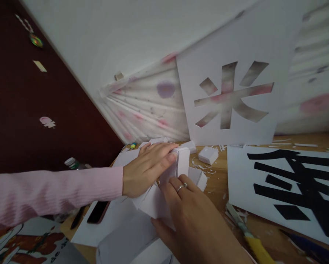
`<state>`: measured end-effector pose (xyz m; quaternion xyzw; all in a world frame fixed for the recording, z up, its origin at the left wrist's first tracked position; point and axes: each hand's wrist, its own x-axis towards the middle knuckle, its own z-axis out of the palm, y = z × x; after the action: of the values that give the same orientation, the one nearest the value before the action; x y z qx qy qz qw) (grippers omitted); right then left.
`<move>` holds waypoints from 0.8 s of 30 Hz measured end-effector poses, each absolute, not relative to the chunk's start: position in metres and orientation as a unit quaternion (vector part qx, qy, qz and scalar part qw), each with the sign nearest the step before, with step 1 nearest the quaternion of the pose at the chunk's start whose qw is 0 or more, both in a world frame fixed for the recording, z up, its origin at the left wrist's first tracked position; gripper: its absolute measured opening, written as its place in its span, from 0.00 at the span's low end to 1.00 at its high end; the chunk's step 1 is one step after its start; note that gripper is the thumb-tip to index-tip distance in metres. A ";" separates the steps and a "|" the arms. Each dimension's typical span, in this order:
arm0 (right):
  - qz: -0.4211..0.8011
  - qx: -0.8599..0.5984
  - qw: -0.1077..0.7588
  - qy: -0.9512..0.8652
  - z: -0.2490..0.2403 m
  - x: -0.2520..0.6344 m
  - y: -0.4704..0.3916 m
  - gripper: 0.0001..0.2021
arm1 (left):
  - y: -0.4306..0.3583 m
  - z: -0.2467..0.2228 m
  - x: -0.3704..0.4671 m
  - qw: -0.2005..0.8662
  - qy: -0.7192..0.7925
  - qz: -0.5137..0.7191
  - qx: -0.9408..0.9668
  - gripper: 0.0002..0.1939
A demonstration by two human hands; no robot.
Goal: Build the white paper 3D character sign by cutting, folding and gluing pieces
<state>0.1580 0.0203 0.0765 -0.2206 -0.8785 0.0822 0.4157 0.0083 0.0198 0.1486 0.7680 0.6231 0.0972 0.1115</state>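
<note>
A folded white paper piece (184,161) with a narrow raised edge stands under both hands. My left hand (149,165) lies over it from the left, fingers stretched out and its thumb along the top edge. My right hand (193,212), with a ring on one finger, has its fingers bent around the lower part of the same paper; its thumb is to the left. More folded white paper (128,234) lies beneath and in front of the hands. A small white box (208,155) sits just beyond, to the right.
A white sheet with a cut-out character (186,106) leans on the wall. At right lie a sheet with black strokes (241,176) and a yellow-handled knife (255,245). A dark phone (98,212) is at left. Paper scraps litter the wooden table (221,172).
</note>
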 end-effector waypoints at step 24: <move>0.213 -0.263 0.420 -0.842 0.076 0.202 0.042 0.01 | 0.015 0.144 0.008 0.093 0.614 0.144 0.770 0.31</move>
<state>0.2024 0.0417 0.0763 -0.2633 -0.8422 0.2126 0.4197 0.0082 0.0151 0.1443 0.7705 0.6139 0.1440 0.0934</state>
